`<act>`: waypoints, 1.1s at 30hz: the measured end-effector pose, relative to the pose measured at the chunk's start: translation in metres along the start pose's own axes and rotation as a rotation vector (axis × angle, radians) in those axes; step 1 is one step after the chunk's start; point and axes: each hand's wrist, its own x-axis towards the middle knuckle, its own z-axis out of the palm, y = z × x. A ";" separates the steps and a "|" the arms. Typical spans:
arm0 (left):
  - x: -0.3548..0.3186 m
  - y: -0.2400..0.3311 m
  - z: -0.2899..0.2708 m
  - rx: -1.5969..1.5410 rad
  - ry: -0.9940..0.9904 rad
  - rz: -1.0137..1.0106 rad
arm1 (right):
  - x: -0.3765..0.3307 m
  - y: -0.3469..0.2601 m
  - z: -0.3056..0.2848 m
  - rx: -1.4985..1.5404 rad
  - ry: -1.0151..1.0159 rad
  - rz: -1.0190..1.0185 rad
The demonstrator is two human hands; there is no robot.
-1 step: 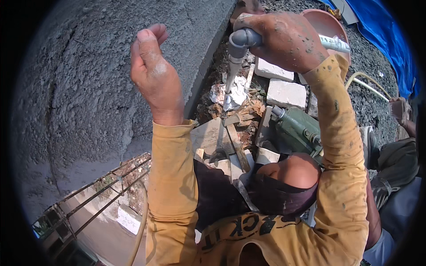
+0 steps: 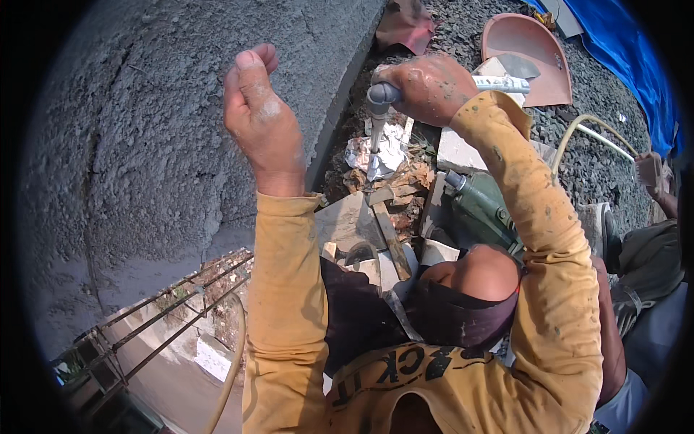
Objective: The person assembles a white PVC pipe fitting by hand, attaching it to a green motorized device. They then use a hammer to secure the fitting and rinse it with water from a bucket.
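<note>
My right hand (image 2: 434, 87) is wrapped round a pipe just beside its grey elbow fitting (image 2: 382, 96). From the elbow a short pipe leg (image 2: 376, 136) points down above crumpled white paper (image 2: 392, 148), while the white pipe (image 2: 504, 84) sticks out to the right past my knuckles. Whether the lower leg touches anything is unclear. My left hand (image 2: 264, 126) is raised in front of the rough grey concrete wall (image 2: 173, 101), thumb up, fingers loosely curved and nothing in them. A hammer (image 2: 389, 228) with a wooden handle lies below, close to my legs.
A green tool body (image 2: 483, 206) lies beside pale blocks (image 2: 457, 153). Farther right are a pinkish basin (image 2: 553, 76), a curved hose (image 2: 578, 123), gravel and a blue tarp (image 2: 614, 43). Steel bars (image 2: 152, 343) stand at lower left. Another person's hand (image 2: 661, 195) shows at the right edge.
My right hand and the pipe have moved down and slightly left, farther from the camera, uncovering the basin and a reddish cloth-like piece. My left hand has shifted slightly right.
</note>
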 end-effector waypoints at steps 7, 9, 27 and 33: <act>-0.029 0.023 -0.011 0.170 -0.376 0.041 | 0.010 0.020 0.124 0.164 -0.405 0.163; -0.058 0.033 -0.026 0.268 -0.644 0.145 | 0.012 0.031 0.128 0.164 -0.332 0.156; -0.346 -0.119 -0.251 0.950 -0.115 -0.836 | 0.036 0.065 0.257 0.196 -0.568 0.021; -0.341 -0.195 -0.254 0.989 -0.411 -0.982 | 0.022 0.054 0.282 0.196 -0.430 0.116</act>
